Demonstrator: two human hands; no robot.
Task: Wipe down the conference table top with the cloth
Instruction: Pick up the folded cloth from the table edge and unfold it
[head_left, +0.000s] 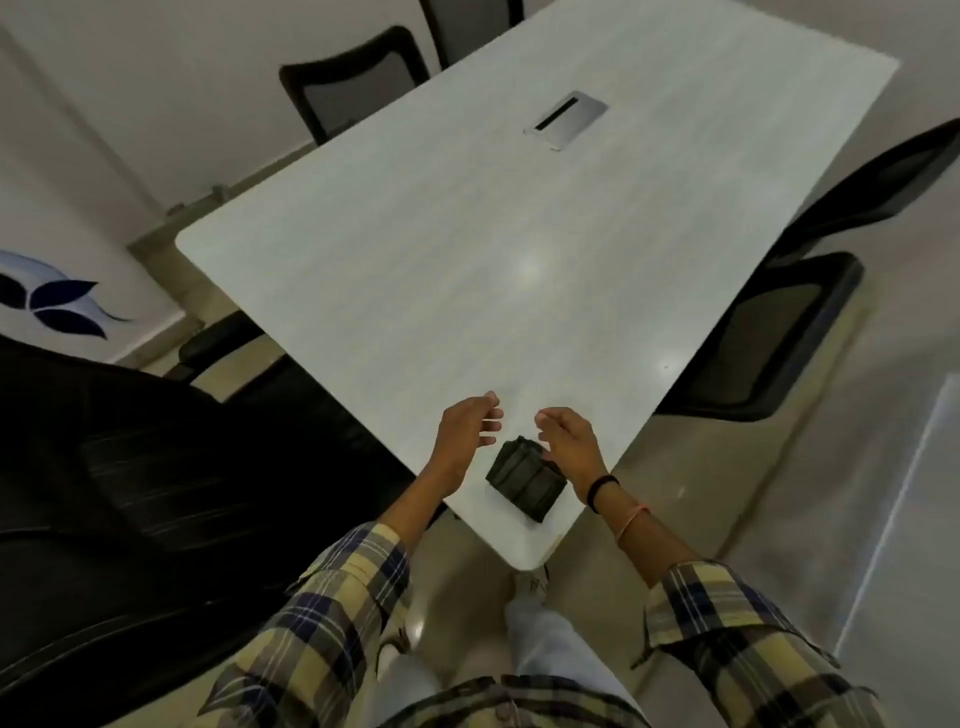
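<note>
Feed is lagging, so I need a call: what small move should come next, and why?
Probably lower the right hand onto the folded dark cloth and grip it. Both hands hover open, the left hand beside it, and the cloth lies ungripped near the table corner.

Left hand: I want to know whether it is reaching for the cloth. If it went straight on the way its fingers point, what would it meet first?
Probably only the bare white conference table top. The left hand points past the folded dark cloth, which lies beside it; depth is unclear.

Glossy pale tabletop (467, 249), dark ribbed cloth (525, 483), brushed-metal cable hatch (566, 120)
</note>
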